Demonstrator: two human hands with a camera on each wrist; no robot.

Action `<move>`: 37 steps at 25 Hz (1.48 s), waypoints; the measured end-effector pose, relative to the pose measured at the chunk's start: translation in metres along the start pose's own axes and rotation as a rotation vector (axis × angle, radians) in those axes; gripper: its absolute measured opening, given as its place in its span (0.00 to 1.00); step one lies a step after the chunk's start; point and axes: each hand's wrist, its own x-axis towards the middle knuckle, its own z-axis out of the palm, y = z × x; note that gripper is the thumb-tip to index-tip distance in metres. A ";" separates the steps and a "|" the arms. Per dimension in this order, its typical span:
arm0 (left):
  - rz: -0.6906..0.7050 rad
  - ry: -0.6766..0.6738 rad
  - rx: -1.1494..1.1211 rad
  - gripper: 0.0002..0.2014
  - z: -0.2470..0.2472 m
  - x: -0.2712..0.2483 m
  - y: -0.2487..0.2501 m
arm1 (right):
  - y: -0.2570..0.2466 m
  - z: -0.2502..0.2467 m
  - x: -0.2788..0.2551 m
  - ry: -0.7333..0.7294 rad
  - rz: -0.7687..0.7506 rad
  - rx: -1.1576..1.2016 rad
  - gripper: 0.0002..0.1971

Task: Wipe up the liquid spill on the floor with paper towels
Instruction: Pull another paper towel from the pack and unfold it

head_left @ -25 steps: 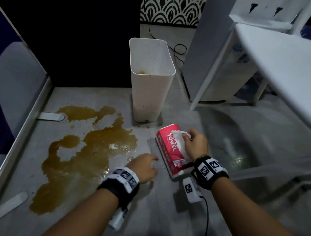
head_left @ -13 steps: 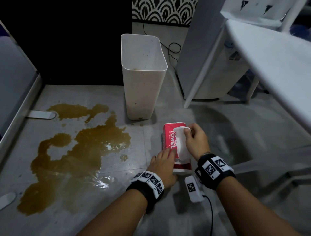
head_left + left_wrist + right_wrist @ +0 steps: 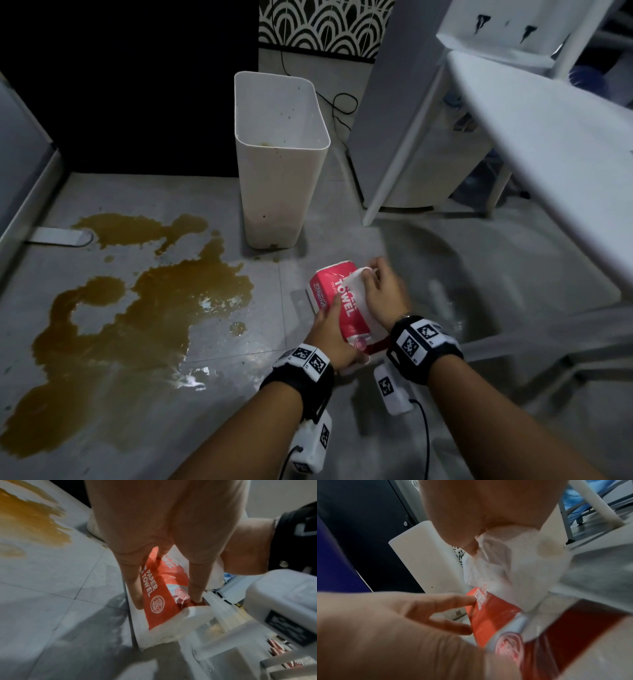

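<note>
A big brown spill (image 3: 137,308) covers the grey floor on the left. Right of it lies a red paper towel pack (image 3: 329,291), also seen in the left wrist view (image 3: 159,599). My left hand (image 3: 337,310) holds the pack's near left side, with fingers (image 3: 133,588) straddling it. My right hand (image 3: 371,274) is above the pack's far end and pinches a white paper towel sheet (image 3: 356,287) that sticks out of the pack. In the right wrist view the sheet (image 3: 505,563) is crumpled under my fingertips.
A tall white bin (image 3: 277,164) stands just behind the pack, at the spill's far right edge. A white table (image 3: 531,154) with legs hangs over the right side. A dark wall and a grey panel close off the back and left.
My left hand has moved from the floor by the spill onto the pack and taken hold of it. My right hand has kept its pinch on the sheet.
</note>
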 end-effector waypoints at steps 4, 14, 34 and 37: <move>0.062 0.154 0.259 0.58 -0.003 0.003 0.001 | 0.012 0.010 -0.011 -0.005 -0.006 -0.196 0.26; 0.097 0.070 0.579 0.70 0.001 0.012 0.017 | 0.021 0.012 -0.016 0.013 -0.237 -0.406 0.13; 0.069 -0.015 0.558 0.74 -0.022 0.016 0.024 | -0.018 -0.023 -0.032 -0.009 -0.260 -0.516 0.04; 0.022 -0.050 0.534 0.76 -0.022 0.021 0.024 | -0.013 -0.023 -0.033 0.008 -0.248 -0.497 0.02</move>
